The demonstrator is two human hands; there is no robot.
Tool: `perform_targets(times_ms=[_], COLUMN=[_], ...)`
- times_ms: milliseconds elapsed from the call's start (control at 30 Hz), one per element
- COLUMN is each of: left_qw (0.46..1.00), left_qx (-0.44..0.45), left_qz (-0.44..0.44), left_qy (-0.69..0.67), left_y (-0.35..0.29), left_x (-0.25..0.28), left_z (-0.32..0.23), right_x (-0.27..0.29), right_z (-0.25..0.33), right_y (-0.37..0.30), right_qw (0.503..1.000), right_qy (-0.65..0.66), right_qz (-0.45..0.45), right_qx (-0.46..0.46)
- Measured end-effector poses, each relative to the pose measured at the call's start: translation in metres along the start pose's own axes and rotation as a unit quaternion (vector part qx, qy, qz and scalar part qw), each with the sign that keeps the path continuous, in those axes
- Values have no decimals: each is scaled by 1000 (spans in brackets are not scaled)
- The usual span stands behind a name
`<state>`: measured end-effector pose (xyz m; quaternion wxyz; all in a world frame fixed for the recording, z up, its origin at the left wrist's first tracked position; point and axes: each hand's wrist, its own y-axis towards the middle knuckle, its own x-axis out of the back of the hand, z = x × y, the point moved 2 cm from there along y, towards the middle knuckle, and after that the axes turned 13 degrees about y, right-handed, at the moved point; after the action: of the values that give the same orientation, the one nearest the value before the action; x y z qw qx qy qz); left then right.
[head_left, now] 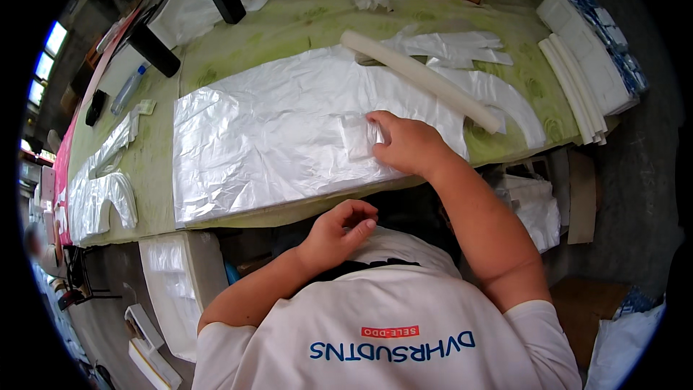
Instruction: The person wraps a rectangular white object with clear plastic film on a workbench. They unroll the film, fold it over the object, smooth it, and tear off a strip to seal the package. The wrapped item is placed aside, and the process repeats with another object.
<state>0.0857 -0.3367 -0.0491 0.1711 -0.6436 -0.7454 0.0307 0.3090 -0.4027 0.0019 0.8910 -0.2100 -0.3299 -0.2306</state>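
My right hand [408, 143] pinches the edge of a small folded clear plastic packet [354, 136] between thumb and fingers. The packet rests on a large stack of shiny, translucent plastic bags [253, 141] spread flat across the table. Close to my body, just off the table's front edge, my left hand [339, 230] is loosely curled, its thumb apart from the fingers, and nothing shows in it. A long pale roll [422, 83] lies slanted over the right end of the bags, beyond my right hand.
On the green-covered table [289, 25] stand a black handheld radio [228, 4], a black cylinder [154, 49] and a lying clear bottle [128, 91]. Cut plastic strips [101, 202] hang at the left edge. White rods [574, 90] and white slabs [588, 47] border the right end.
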Motion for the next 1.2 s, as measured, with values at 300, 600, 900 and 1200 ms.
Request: perform_targets(times_ms=[300, 600, 900, 1200], left_qw=[886, 944, 965, 776], left_qx=[133, 105, 44, 44], left_qz=[-60, -125, -212, -628], left_qy=[-440, -288, -147, -31], left_y=[7, -15, -37, -234], left_x=[-16, -20, -14, 187], left_z=[17, 23, 46, 106], right_x=[-39, -99, -119, -126], right_z=[9, -23, -17, -32], right_y=[-104, -107, -104, -106], right_qw=[983, 860, 856, 858], right_qy=[149, 500, 508, 514], right_qz=[2, -102, -61, -14], right_qx=[107, 19, 76, 2])
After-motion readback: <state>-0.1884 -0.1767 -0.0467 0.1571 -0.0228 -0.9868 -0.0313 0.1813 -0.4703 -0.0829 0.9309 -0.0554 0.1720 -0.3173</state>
